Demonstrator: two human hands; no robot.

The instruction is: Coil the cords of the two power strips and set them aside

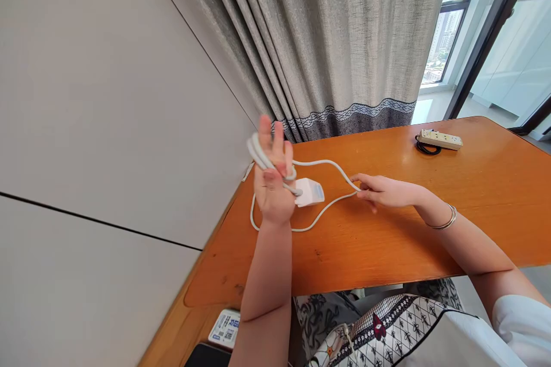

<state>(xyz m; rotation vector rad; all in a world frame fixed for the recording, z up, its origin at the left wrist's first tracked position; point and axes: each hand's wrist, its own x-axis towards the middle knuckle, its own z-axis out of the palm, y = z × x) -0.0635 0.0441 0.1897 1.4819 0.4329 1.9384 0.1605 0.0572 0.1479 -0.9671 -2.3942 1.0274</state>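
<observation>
A white cable (316, 162) is held in loops around the raised left hand (275, 178), whose fingers are partly spread. Beside the left palm, a white plug block (309, 192) is seen above the orange-brown table (379, 246). Farther along, the cable is pinched lightly between the fingertips of the right hand (381, 190), low over the table. A power strip (440, 139) with a dark cord is placed near the table's far edge, beyond the right hand.
</observation>
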